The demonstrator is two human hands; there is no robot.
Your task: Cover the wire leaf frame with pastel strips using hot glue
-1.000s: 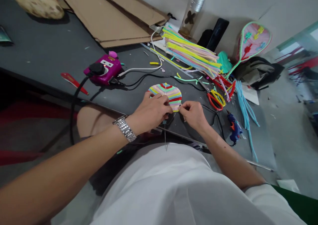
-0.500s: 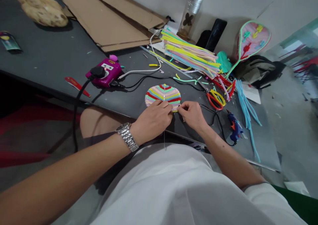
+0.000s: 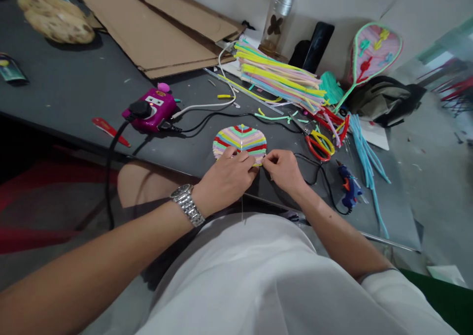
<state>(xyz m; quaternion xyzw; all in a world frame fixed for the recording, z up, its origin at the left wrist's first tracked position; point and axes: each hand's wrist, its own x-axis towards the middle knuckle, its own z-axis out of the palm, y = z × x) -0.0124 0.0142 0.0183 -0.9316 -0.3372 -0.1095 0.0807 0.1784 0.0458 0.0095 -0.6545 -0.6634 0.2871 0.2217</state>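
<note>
At the table's front edge lies a round striped pipe-cleaner piece [image 3: 242, 134], with rows of red, yellow, pink, green and blue and a thin wire running down its middle past the edge. My left hand [image 3: 229, 177], watch on the wrist, lies over its lower part with bent fingers gripping it. At its lower right rim, my right hand [image 3: 283, 170] has thumb and forefinger pinched together; the bit between them is too small to make out. Right of that hand are scissors [image 3: 320, 145] with red and yellow handles and a blue glue gun [image 3: 349, 187].
A bundle of pipe cleaners [image 3: 281, 76] lies behind, near a bottle [image 3: 277, 19] and a pink racket-shaped fan [image 3: 377, 51]. Blue pipe cleaners [image 3: 365, 150] hang to the right. A purple power socket [image 3: 151, 111] with cords, a red cutter [image 3: 111, 130] and cardboard [image 3: 155, 34] are left.
The view has shifted slightly. Both hands stay at the striped piece, with the right fingers still pinched at its rim.
</note>
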